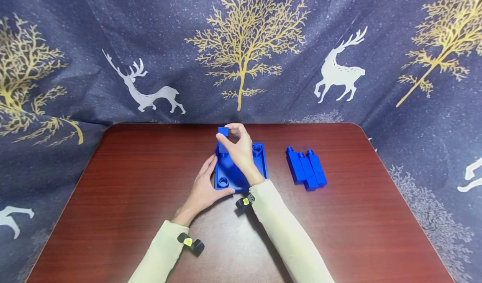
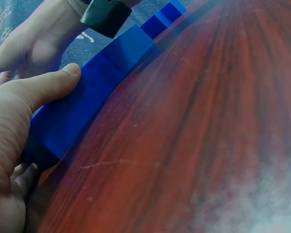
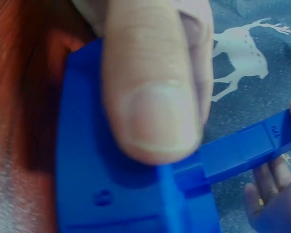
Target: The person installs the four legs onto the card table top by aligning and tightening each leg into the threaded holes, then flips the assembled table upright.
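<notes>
A blue square tabletop [image 1: 235, 175] lies on the desk, its raised rim and round corner sockets facing up. My left hand [image 1: 203, 189] grips it by the near left corner, thumb on the near edge and fingers along the left side. In the right wrist view that thumb [image 3: 153, 116] covers part of the tabletop [image 3: 80, 145]. At the far left corner a blue table leg [image 1: 223, 131] stands upright. My right hand [image 1: 241, 149] pinches its upper end between thumb and fingers. The leg's lower end is partly hidden in the head view.
Three more blue table legs [image 1: 308, 170] lie side by side to the right, their threaded ends pointing away. The brown desk [image 1: 143, 170] ends at a dark cloth [image 1: 211, 103] printed with deer and trees. A small camera [image 1: 244, 201] on the right wrist hangs near the tabletop's front edge.
</notes>
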